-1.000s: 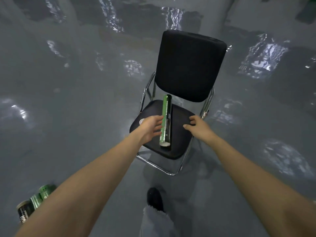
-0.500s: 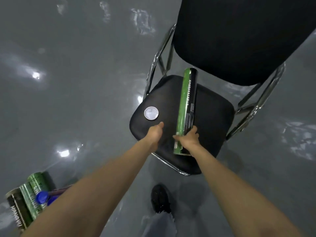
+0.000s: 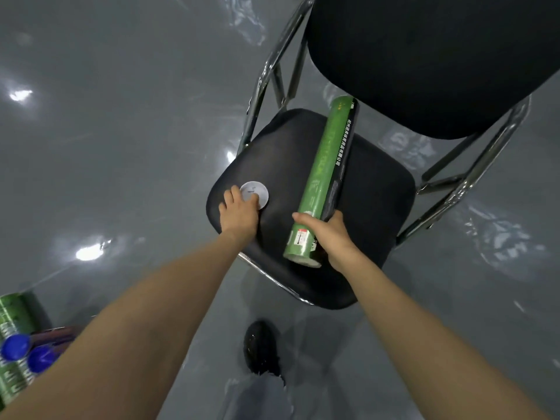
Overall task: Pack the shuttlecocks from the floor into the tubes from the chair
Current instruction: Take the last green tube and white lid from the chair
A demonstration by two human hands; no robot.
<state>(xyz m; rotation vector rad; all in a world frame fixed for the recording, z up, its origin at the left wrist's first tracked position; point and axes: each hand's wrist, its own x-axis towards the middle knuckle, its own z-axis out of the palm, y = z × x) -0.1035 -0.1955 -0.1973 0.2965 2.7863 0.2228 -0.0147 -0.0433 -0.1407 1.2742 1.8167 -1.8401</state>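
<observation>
Nearest, a black shoe point(image 3: 260, 347) stands by spare tubes point(image 3: 12, 325) at the near left; beyond, the right hand point(image 3: 330, 234) clamps thumb and curled fingers round the near end of the green tube point(image 3: 324, 165), which lies lengthwise on the chair seat point(image 3: 372, 192). Slightly farther left, the left hand point(image 3: 239, 212) lays bent fingers on a white lid point(image 3: 257, 192); whether they pinch it cannot be told.

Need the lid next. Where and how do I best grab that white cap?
Probably by its rim, from above on the near-left side. The cap lies flat on the seat, a thin disc with no knob; the left hand touches its near edge, so pinching across the rim should work. The right hand is busy gripping the tube.
</observation>
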